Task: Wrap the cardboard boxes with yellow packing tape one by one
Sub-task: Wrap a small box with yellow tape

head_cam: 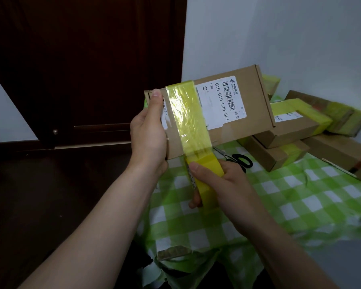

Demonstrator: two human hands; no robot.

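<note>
My left hand (149,134) grips the left end of a flat cardboard box (252,97) held up above the table, its white shipping label facing me. A strip of yellow tape (188,115) runs down across the box's face, left of the label, to the yellow tape roll (205,176). My right hand (223,184) grips that roll just below the box's lower edge, thumb on top.
A green-and-white checked cloth (279,197) covers the table. Several cardboard boxes (290,130), some banded in yellow tape, are piled at the back right by the white wall. Black-handled scissors (241,160) lie behind my right hand. A dark door (81,59) stands at left.
</note>
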